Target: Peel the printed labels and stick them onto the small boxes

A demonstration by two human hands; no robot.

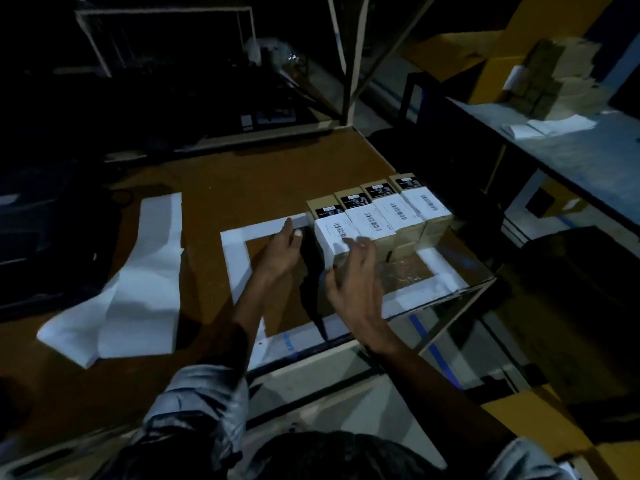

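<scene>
The room is dim, and the person stands at a brown table (pixel 214 181) with a row of four small boxes (pixel 381 216) near its right edge. Each box carries a white printed label (pixel 334 237) on its top, with a barcode, and a black sticker at its far end. The nearest box (pixel 329 233) sits at the left end of the row, touching its neighbour.

The left hand (pixel 282 251) lies just left of this box, fingers straight and stretched toward the far side, holding nothing; its tips reach a white paper frame (pixel 235 265) that lies flat on the table around the boxes. The right hand (pixel 356 275) hovers at the near side of the same box, fingers spread and loosely bent. It seems to hold nothing, but I cannot tell if the fingertips touch the label.

What can go wrong, I think: the label on the nearest box hangs over the near edge, so if it is pressed carelessly it may wrinkle or sit crooked. The boxes also stand close to the table's right edge, and a push from the left hand could shift the row toward it.

No real container is here. To the left lie loose white sheets (pixel 138 289), perhaps used backing paper. On the far right bench (pixel 571 154) more papers and a stack rest, too blurred to name.
</scene>
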